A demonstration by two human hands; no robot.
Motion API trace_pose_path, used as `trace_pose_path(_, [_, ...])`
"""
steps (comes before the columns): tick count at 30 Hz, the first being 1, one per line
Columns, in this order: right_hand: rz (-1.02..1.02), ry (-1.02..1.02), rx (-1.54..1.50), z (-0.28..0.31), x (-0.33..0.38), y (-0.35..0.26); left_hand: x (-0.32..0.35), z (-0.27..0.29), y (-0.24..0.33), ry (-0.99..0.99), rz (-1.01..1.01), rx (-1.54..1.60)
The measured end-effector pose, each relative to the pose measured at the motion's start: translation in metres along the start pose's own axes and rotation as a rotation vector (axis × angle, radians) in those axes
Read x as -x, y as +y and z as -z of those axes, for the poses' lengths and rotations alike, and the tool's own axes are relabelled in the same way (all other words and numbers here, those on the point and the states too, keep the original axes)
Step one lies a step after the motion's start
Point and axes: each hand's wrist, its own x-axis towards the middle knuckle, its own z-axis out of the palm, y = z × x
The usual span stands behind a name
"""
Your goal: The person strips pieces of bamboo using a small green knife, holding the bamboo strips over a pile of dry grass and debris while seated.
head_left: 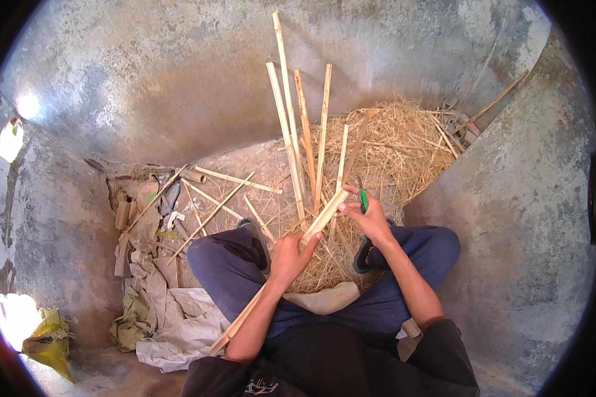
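A long split bamboo strip (326, 214) runs slantwise across my lap, its far end raised between my hands and its near end passing under my left forearm. My left hand (290, 260) is closed around it near my knee. Close to the strip's far end is my right hand (366, 215), thumb and finger at its edge. That hand also grips a small green-handled knife (364, 201); its thin dark blade is hard to make out. Just beyond, several pale bamboo strips (287, 119) lean against the wall.
A heap of dry straw and shavings (404, 142) lies at the far right. Loose bamboo sticks (213, 213) are scattered at left, beside rubble and crumpled sacking (175, 327). Worn concrete walls (179, 86) close in around me. A yellow plastic bag (49, 341) is at lower left.
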Motion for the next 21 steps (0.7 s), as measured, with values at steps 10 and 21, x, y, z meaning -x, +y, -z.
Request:
trace_pose_path(10, [-0.034,-0.057,-0.079,0.003,0.002,-0.009,0.001,-0.002,0.000,-0.062,0.050,0.027])
trace_pose_path(21, [0.030,-0.007,-0.010,0.014,-0.001,-0.008,0.001,0.002,0.004,0.030,0.021,0.005])
